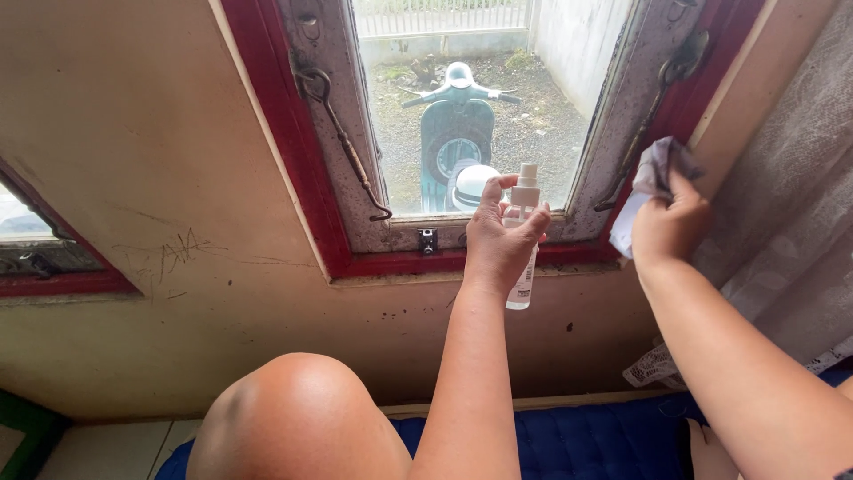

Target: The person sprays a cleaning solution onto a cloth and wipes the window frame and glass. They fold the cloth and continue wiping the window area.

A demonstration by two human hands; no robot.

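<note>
**Holding a spray bottle and a cloth up at the window**

Kneeling below the red-framed window [293, 160], the person has one bare knee [298, 418] over a blue cushion [586, 440]. The left hand [499, 240] is raised to the glass, its grip closed round a small clear spray bottle [524, 240] held upright, nozzle at the pane. Further right, the right hand [668, 227] clutches a crumpled pale cloth [647, 182] against the frame's right edge, beside a lace curtain [791, 196].

So there's a blue quilted cushion [586, 440] along the near edge, right under the window wall — a bare knee [298, 418] rests on it, and a crumpled printed wrapper [653, 364] sits at its far right.
</note>
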